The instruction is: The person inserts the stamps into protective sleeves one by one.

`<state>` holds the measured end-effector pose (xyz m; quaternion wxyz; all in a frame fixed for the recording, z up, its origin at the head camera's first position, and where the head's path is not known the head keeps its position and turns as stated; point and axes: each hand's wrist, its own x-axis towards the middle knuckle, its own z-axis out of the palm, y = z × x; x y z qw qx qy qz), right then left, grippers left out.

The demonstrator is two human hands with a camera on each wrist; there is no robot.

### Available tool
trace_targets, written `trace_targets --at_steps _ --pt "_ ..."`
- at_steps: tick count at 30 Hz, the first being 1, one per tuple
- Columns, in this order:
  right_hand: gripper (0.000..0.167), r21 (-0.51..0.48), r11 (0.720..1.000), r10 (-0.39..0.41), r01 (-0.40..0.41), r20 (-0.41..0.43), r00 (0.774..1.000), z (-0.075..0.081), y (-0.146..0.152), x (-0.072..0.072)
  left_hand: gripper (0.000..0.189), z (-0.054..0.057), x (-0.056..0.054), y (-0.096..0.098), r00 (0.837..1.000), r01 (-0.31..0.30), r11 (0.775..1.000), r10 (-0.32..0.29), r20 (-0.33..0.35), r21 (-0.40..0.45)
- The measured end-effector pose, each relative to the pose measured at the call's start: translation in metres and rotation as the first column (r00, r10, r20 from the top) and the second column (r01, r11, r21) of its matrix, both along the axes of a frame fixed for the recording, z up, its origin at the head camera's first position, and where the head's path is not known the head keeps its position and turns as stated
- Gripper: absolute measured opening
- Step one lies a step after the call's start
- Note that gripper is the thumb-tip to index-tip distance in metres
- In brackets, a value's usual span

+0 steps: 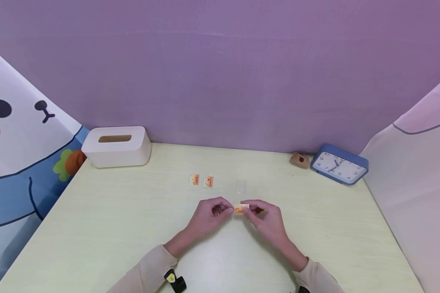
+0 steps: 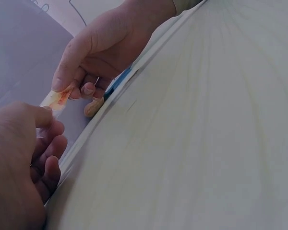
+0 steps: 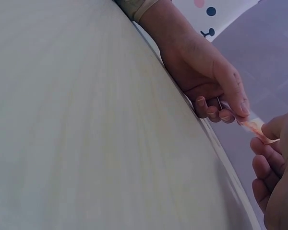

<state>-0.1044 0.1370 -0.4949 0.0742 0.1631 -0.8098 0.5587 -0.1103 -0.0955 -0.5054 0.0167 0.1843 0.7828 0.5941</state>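
Note:
A small orange-and-white card (image 1: 239, 209) is held between the two hands above the table. My right hand (image 1: 267, 221) pinches its right end between thumb and forefinger. At its left end, the thumb and forefinger of my left hand (image 1: 210, 216) pinch what looks like a clear plastic sleeve; a thin clear edge shows among those fingers in both wrist views. Whether the card sits partly inside the sleeve I cannot tell. Beyond the hands lie two similar cards (image 1: 208, 182) in clear sleeves, side by side, and a clear sleeve (image 1: 240, 187) with no print visible.
A white tissue box (image 1: 117, 147) stands at the table's back left corner. At the back right are a blue clock (image 1: 339, 164) and a small brown object (image 1: 299, 160). A purple backdrop (image 1: 220, 81) rises behind the pale table (image 1: 132, 211).

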Motion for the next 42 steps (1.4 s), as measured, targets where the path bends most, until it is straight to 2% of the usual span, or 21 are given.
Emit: trace_targets --at_steps 3,7,15,18,21,24,26,28,31,37,42 --pt "0.019 -0.016 1.000 -0.008 0.008 0.027 1.000 0.0013 0.0003 0.0002 0.006 0.0000 -0.0002 0.0005 1.000 -0.017 0.999 0.017 0.004 0.030" --pt "0.011 -0.048 0.998 -0.025 0.028 0.066 0.998 0.0034 0.0005 0.0000 0.005 -0.0011 -0.0015 0.0013 0.999 -0.035 0.998 0.034 0.011 0.049" --pt "0.005 -0.062 0.998 -0.014 0.022 0.127 0.992 0.0038 -0.0007 0.0003 0.007 -0.0019 -0.0010 0.0014 1.000 -0.026 0.997 0.026 -0.004 0.068" --pt "0.007 -0.052 0.998 -0.021 0.029 0.133 0.991 0.0043 -0.0011 0.0002 0.011 -0.0012 -0.0006 0.0011 0.999 -0.033 0.999 0.033 -0.019 0.044" --pt "0.007 -0.043 0.997 -0.052 0.059 0.140 0.989 0.0051 -0.0006 -0.0006 0.027 -0.0017 -0.0009 0.0004 0.994 -0.067 0.997 0.064 -0.089 -0.031" --pt "0.005 -0.034 0.994 -0.101 0.107 0.151 0.983 0.0057 0.0010 -0.0021 0.047 -0.0011 -0.0006 -0.0011 0.976 -0.116 0.983 0.087 -0.200 -0.141" --pt "0.005 -0.032 0.990 -0.128 0.136 0.170 0.977 0.0066 0.0020 -0.0031 0.055 -0.0007 -0.0004 -0.0022 0.956 -0.137 0.970 0.076 -0.285 -0.203" --pt "0.005 -0.029 0.988 -0.143 0.151 0.184 0.973 0.0076 0.0029 -0.0038 0.058 0.0002 -0.0002 -0.0034 0.934 -0.150 0.957 0.056 -0.353 -0.246" --pt "0.007 -0.027 0.987 -0.148 0.156 0.203 0.968 0.0089 0.0033 -0.0042 0.057 -0.0006 -0.0009 -0.0044 0.899 -0.161 0.951 0.032 -0.436 -0.263" --pt "0.007 -0.039 0.988 -0.140 0.151 0.205 0.969 0.0086 0.0028 -0.0037 0.051 -0.0029 -0.0025 -0.0035 0.855 -0.151 0.966 0.020 -0.519 -0.210" --pt "0.008 -0.052 0.990 -0.122 0.135 0.204 0.971 0.0087 0.0015 -0.0026 0.048 -0.0022 -0.0028 -0.0030 0.837 -0.160 0.966 0.023 -0.547 -0.204"
